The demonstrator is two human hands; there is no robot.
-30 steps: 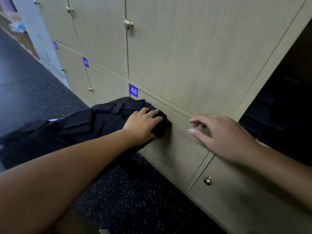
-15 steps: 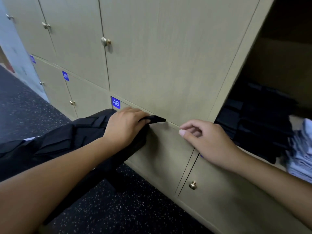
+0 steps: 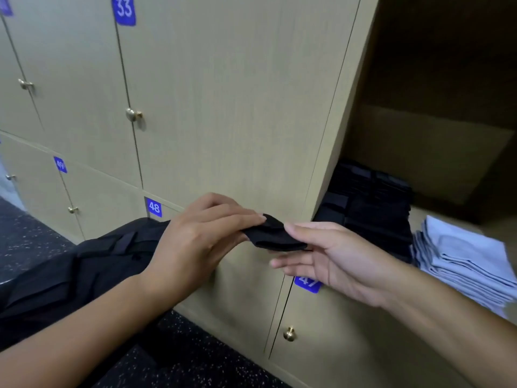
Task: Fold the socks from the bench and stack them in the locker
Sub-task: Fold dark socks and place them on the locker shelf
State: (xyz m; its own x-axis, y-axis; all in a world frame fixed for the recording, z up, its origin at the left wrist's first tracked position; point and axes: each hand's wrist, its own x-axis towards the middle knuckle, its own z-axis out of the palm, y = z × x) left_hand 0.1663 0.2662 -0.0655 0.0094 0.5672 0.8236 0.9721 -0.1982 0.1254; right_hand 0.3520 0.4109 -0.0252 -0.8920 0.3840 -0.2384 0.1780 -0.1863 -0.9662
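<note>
Head view: left hand (image 3: 195, 245) pinches folded black sock (image 3: 275, 236) just left of open locker (image 3: 419, 152), right hand (image 3: 333, 259) pinching its other end, remaining fingers loose; black sock pile (image 3: 92, 270) further left.

A: Sock (image 3: 275, 236)? Plain black. Pile on the bench (image 3: 84, 270) black too.
B: Locker doors (image 3: 223, 107) beige woodgrain, brass knobs (image 3: 133, 114), blue number tags (image 3: 154, 207) with white digits.
A: Floor (image 3: 33, 242) black, pale speckles. Light blue-grey folded stack (image 3: 464, 261).
</note>
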